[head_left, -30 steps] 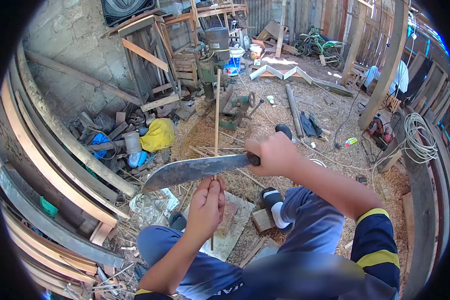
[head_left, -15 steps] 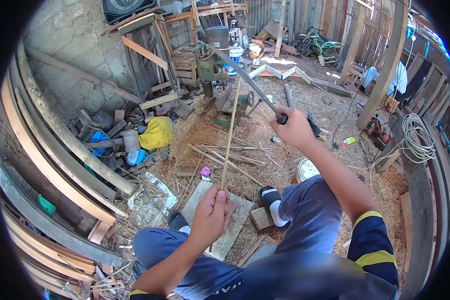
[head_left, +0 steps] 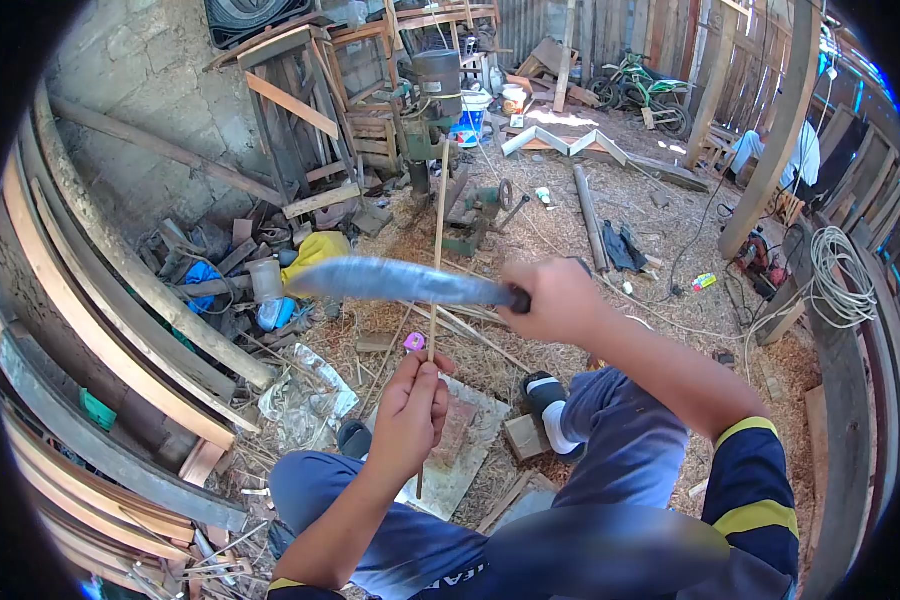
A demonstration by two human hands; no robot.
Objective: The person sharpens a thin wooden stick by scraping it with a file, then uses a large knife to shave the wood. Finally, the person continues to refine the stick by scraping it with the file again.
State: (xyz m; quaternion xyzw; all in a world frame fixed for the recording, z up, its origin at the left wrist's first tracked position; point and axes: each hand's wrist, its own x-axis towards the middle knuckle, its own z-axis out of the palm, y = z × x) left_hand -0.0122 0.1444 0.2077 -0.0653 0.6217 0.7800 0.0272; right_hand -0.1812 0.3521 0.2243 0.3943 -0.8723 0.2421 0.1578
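One machete, stick, sawdust floor, wall

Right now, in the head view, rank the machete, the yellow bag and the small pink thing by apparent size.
1. machete, though it is nearest the camera.
2. yellow bag, partly hidden behind it.
3. small pink thing.

A carpentry workshop is shown. Planks are leaned against a block wall, and sawdust is spread around a drill press.
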